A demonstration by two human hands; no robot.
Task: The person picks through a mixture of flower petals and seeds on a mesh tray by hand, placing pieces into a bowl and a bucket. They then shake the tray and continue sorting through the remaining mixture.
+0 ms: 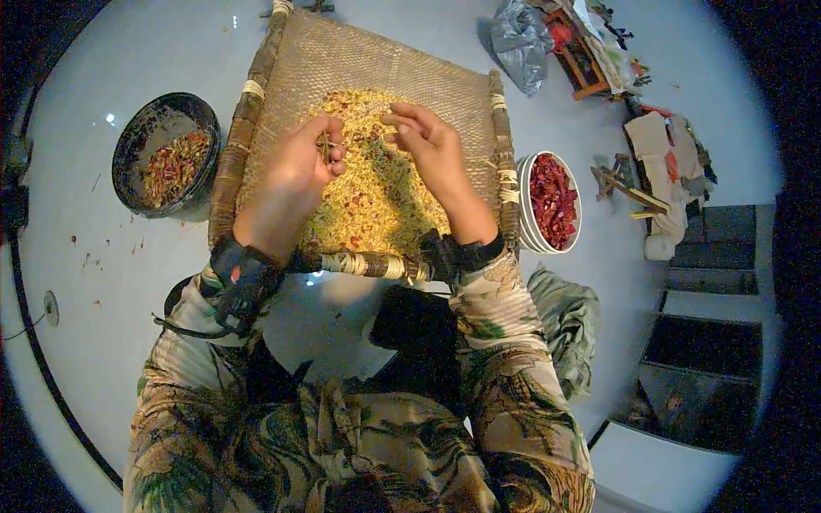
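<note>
My left hand is closed above a woven mesh tray, with thin dark stem-like bits showing at its curled fingers. To its right, my right hand has its thumb and forefinger pinched together; a small pale bit may be between them, too small to name. Beneath both hands, small yellow pieces mixed with dark red bits lie spread over the tray's near half. The mesh tray has a rough wooden pole frame bound with pale strips. Shadows of my hands fall on the yellow pieces.
On the floor at left stands a black tub holding red and green pieces. White stacked buckets with dark red pieces stand right of the tray. A grey plastic bag, a small wooden stool and crumpled cloth lie further right.
</note>
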